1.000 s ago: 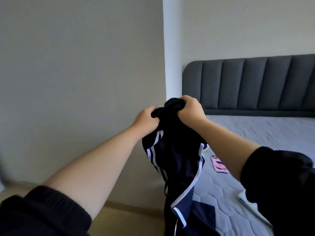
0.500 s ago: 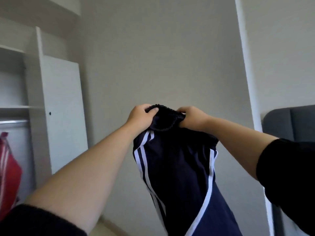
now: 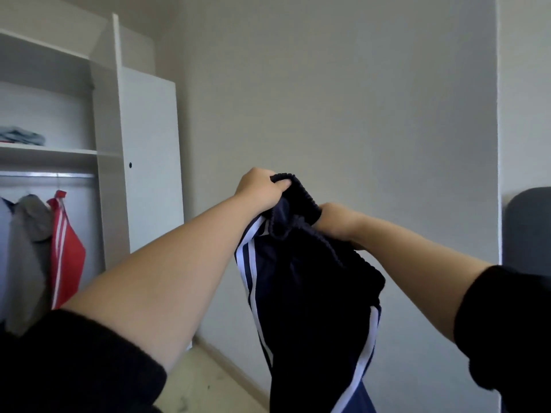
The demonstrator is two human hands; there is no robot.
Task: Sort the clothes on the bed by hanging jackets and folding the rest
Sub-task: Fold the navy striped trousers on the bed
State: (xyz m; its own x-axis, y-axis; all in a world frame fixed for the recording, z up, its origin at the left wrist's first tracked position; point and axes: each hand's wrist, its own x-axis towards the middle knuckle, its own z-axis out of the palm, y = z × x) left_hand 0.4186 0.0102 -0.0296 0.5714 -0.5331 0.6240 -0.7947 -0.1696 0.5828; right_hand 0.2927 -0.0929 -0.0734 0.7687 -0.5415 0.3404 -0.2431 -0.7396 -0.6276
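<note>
Both hands, left hand [image 3: 258, 189] & right hand [image 3: 337, 219], grip ribbed elastic waistband of navy trousers [image 3: 310, 293] w/ 3 white stripes, beside open white wardrobe [image 3: 143, 150].

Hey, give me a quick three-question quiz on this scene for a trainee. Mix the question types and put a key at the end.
1. True or false: the left hand and the right hand both grip the waistband of the navy track pants.
2. What colour is the white-striped jacket hanging from the wardrobe rail? A green, B red, C yellow.
3. Fill in: the folded clothes lie on the wardrobe's ____, above the rail.
Key: 1 true; 2 B; 3 shelf.
</note>
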